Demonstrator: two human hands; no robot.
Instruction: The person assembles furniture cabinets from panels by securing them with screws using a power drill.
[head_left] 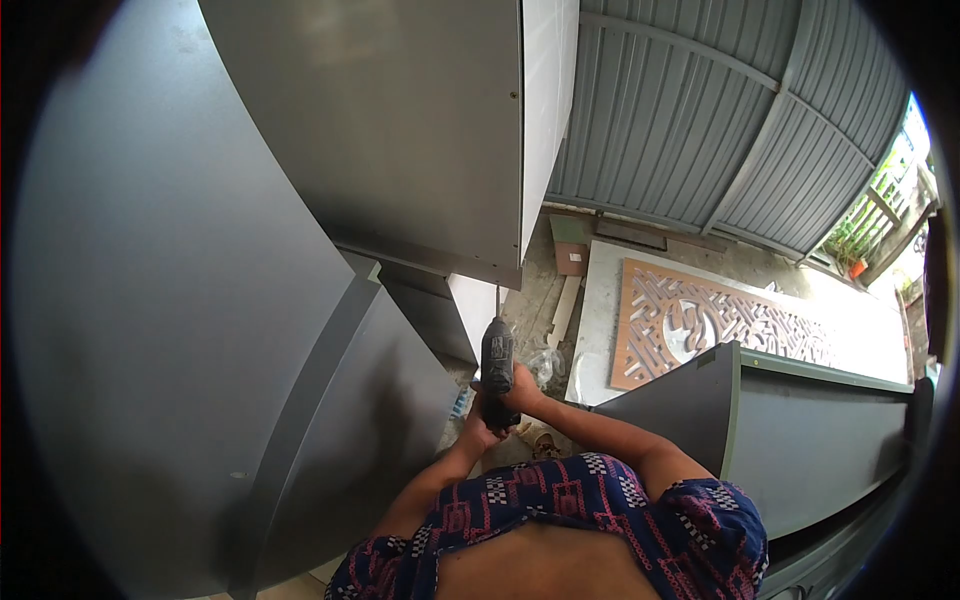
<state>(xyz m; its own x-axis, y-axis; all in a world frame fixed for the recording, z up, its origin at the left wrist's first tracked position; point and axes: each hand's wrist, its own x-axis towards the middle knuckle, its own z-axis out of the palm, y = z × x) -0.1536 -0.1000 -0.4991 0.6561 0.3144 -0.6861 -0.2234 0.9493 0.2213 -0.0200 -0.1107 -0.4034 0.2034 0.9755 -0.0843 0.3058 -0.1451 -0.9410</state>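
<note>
Screwdriver, left hand and right hand clenched round it, tip near cabinet

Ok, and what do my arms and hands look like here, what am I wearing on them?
The left hand and right hand are bare: no gloves, and no ring or watch that I can make out. The forearms are uncovered too. The short sleeves belong to a dark blue shirt printed with a geometric pattern of pink and white blocks.
</note>
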